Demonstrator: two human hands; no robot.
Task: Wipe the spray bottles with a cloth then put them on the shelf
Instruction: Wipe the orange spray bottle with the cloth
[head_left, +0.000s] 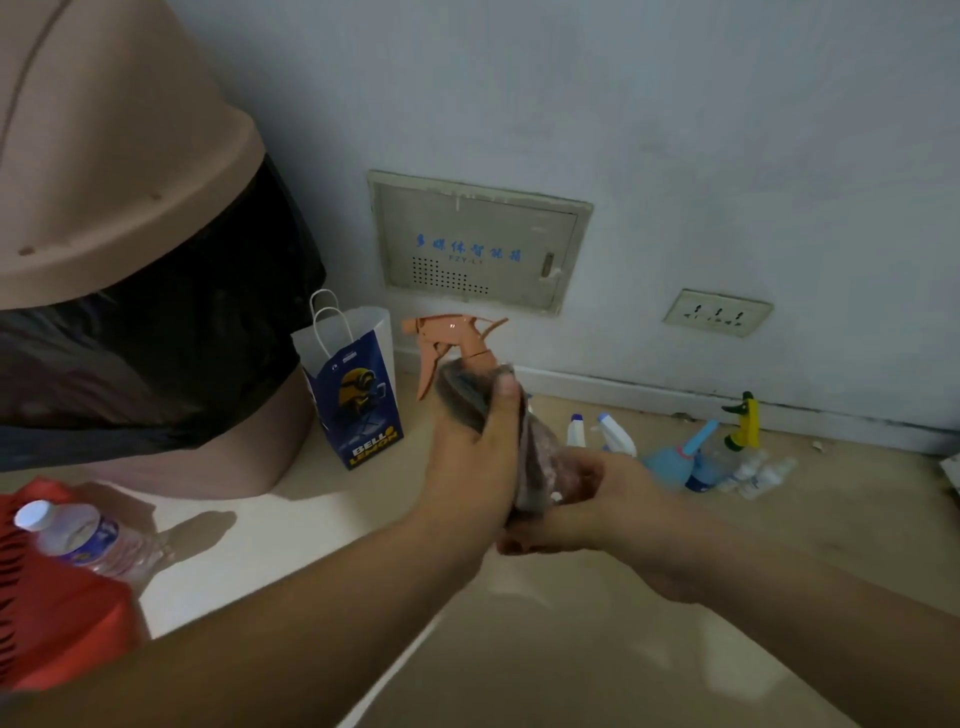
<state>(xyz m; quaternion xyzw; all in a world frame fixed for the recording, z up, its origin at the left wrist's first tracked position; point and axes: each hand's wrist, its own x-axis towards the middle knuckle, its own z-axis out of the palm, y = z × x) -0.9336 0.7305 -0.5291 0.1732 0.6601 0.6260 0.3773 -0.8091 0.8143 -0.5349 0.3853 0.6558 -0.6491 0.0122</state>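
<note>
A spray bottle with an orange trigger head (448, 335) is held up in the middle of the head view. My left hand (475, 457) grips a grey cloth (470, 387) wrapped round the bottle's upper body. My right hand (566, 506) grips the bottle's lower part, which is mostly hidden by cloth and fingers. On the floor by the wall lie more spray bottles: two white ones (615, 434), a blue one (675, 462), one with a yellow and green head (745, 423), and small clear ones (761, 475).
A pink bin with a black liner (156, 291) stands at the left. Beside it is a blue and white paper bag (358, 384). A red stool (57, 613) with a water bottle (88, 538) is at the lower left. The wall has a panel (478, 241) and a socket (719, 313).
</note>
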